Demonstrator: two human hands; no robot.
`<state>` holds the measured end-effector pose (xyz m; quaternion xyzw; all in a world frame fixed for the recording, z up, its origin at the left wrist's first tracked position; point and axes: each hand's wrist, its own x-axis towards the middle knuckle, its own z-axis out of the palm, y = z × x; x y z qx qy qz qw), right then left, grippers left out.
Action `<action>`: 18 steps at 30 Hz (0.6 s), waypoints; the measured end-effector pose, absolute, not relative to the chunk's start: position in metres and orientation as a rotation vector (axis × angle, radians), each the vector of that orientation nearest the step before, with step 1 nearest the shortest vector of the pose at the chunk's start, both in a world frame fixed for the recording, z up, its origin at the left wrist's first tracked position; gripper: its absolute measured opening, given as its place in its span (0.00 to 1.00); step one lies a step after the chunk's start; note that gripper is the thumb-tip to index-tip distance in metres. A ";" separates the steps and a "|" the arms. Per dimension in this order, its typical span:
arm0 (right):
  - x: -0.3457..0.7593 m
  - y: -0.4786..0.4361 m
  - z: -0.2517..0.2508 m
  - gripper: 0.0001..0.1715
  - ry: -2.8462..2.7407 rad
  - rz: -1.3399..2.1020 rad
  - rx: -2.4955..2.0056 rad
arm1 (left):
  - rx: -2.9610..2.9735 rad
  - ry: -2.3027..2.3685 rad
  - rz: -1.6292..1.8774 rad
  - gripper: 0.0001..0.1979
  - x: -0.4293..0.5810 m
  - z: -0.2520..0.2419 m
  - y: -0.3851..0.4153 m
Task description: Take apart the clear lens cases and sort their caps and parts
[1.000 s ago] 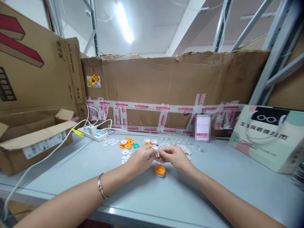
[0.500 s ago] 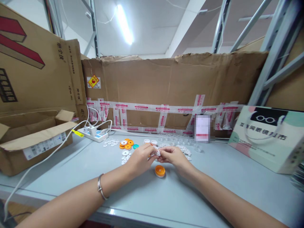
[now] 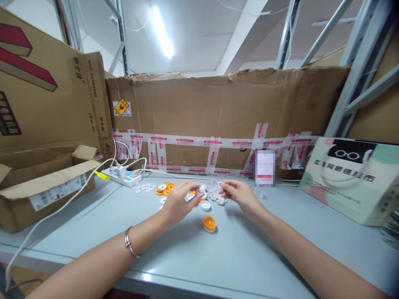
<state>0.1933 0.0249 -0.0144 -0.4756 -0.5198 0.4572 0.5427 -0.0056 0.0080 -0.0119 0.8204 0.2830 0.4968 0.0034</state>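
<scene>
My left hand (image 3: 181, 201) pinches a small white round part (image 3: 202, 189) between thumb and fingertips, above the loose pieces. To its right, my right hand (image 3: 241, 197) has its fingertips pressed together over a heap of small white pieces (image 3: 215, 193); what they hold is too small to make out. Nearer to me, an orange round cap (image 3: 210, 223) with a white base stands on the table, touched by neither hand. A white ring-shaped cap (image 3: 205, 205) lies just beyond it. Orange rings (image 3: 166, 187) are piled left of my left hand, which partly hides other white pieces.
Small clear discs (image 3: 146, 187) lie near a white power strip (image 3: 124, 176) with cables. An open cardboard box (image 3: 62, 178) sits at the left, a glasses-shop paper bag (image 3: 339, 178) at the right. A large cardboard sheet (image 3: 193, 108) walls the back of the grey table (image 3: 174, 257).
My hands have moved apart from their meeting point: the right went right and slightly away, over the white heap. The white ring-shaped cap and heap between them now show.
</scene>
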 end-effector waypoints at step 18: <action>0.223 0.052 -0.037 0.08 -1.590 0.715 -1.380 | 2.476 0.963 1.199 0.11 -0.002 -0.018 0.012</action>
